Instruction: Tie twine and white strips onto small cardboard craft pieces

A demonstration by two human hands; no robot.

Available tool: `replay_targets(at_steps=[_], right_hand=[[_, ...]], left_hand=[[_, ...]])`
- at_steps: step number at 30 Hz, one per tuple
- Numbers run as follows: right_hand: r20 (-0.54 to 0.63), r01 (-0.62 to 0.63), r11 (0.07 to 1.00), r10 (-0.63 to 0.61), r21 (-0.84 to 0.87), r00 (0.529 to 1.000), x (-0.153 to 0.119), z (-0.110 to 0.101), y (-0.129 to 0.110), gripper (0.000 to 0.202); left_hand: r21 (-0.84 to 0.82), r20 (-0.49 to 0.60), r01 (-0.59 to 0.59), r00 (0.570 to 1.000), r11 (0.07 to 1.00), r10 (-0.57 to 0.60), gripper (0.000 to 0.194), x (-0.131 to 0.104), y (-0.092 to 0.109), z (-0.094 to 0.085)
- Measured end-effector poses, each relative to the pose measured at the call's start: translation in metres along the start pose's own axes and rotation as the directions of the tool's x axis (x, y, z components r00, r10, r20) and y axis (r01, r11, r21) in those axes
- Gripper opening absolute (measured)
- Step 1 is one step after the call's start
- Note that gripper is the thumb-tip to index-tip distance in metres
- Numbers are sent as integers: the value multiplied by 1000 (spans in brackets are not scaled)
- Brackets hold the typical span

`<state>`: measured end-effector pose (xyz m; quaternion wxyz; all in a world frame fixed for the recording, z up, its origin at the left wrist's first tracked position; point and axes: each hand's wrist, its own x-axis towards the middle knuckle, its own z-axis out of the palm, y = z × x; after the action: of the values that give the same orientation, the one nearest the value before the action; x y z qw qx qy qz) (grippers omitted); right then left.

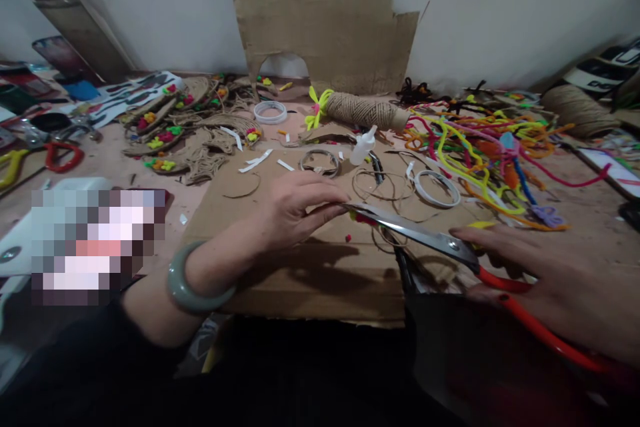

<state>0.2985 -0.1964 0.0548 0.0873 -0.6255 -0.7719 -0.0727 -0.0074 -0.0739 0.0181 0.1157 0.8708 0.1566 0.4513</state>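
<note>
Right hand (555, 280) gripping scissors (425, 233); blades reach the left hand (295, 210), thumb and finger seemingly pinched on a colourful bit (364, 218), part-hidden, above the cardboard (280, 300). Step judged to be trimming; next move calls for steady pinch, short snip clear of fingertips. Bottle (363, 147) stands beyond.

1 head-worn view, facing forward and down, near above the worktable (107, 160)
</note>
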Motion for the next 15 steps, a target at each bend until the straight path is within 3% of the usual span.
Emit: replay_targets(at_steps=[4, 8, 12, 15], right_hand=[[8, 134, 990, -134, 36, 991, 2, -3, -3, 36], [73, 147, 984, -155, 104, 985, 4, -5, -3, 31], [42, 137, 990, -136, -16, 990, 6, -8, -2, 32], [50, 132, 991, -131, -2, 990, 6, -9, -3, 37]], left_hand=[[30, 34, -2, 999, 1000, 1, 8, 1, 3, -2], [46, 52, -13, 999, 999, 11, 9, 2, 5, -2], [50, 50, -15, 999, 999, 12, 10, 2, 5, -1], [51, 50, -16, 999, 999, 14, 9, 1, 5, -1]])
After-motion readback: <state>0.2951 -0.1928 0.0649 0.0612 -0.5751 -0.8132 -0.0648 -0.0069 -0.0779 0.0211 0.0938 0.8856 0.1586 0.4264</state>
